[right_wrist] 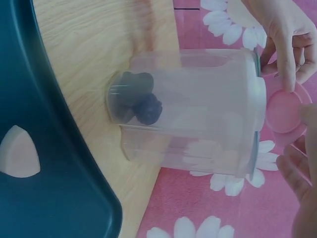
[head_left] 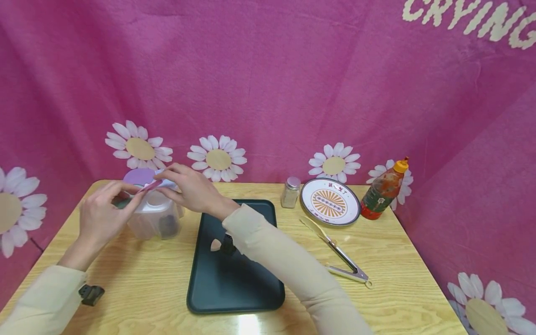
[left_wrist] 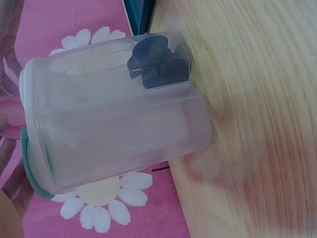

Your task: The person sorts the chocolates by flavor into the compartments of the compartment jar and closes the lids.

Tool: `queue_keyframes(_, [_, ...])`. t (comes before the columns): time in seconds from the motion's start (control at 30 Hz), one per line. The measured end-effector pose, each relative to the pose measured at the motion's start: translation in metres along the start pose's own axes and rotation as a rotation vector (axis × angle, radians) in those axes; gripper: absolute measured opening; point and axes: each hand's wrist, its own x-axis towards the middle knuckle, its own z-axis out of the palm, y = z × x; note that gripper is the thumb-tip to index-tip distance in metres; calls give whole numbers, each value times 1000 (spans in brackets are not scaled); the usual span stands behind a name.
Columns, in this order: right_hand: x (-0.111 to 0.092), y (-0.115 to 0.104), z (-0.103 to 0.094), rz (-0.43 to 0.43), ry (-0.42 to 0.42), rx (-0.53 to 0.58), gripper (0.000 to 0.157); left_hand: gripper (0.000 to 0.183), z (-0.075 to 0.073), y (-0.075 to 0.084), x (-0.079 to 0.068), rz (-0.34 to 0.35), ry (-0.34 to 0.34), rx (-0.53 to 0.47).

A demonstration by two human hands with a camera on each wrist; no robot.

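A clear plastic storage container (head_left: 144, 222) with compartments stands at the table's left. Several dark pieces (right_wrist: 141, 99) lie at the bottom of one compartment. Above its white top, my left hand (head_left: 102, 209) pinches one side of a pink lid (right_wrist: 285, 111). My right hand (head_left: 194, 190) holds the other side of that lid between thumb and fingers. A purple lid (head_left: 139, 176) stands raised behind, and a green lid (left_wrist: 32, 168) sits at the container's edge. Whether the pink lid is still joined to the container I cannot tell.
Right of the container lies a dark tray (head_left: 238, 293) with a pale wedge-shaped piece (right_wrist: 20, 152) on it. Farther right are a shaker jar (head_left: 290, 193), a patterned plate (head_left: 330, 201), metal tongs (head_left: 341, 253) and a red sauce bottle (head_left: 382, 191). Pink cloth (head_left: 268, 93) hangs behind.
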Motion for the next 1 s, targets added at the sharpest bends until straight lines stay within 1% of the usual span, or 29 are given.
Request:
queue_keyframes(0.17, [-5, 5, 5, 7, -5, -4, 29, 22, 2, 0, -3, 32, 7, -72])
queue_keyframes(0.27, [-8, 7, 7, 2, 3, 15, 28, 26, 5, -1, -6, 45, 13, -114])
queue_keyframes(0.43, [-11, 7, 9, 2, -13, -2, 28, 29, 9, -3, -9, 78, 7, -162])
queue_keyframes(0.57, [-15, 8, 12, -19, -18, 15, 29, 20, 10, -6, -12, 103, -2, -207])
queue_keyframes(0.6, [-16, 8, 13, -28, -19, 20, 29, 26, 10, -7, -13, 106, -9, -212])
queue_keyframes(0.7, [-20, 9, 15, -48, -25, 32, 29, 56, 10, -8, -16, 124, -13, -211])
queue_keyframes(0.73, [-21, 9, 16, -51, -30, 32, 30, 64, 10, -8, -17, 129, -17, -202])
queue_keyframes(0.83, [-23, 11, 18, -59, -40, 43, 30, 66, 11, -7, -19, 150, -11, -171])
queue_keyframes(0.97, [-25, 13, 20, -50, -43, 105, 29, 68, 10, -5, -21, 149, -25, -143])
queue_keyframes(1.0, [-25, 13, 20, -43, -44, 123, 28, 65, 11, -4, -21, 145, -30, -142])
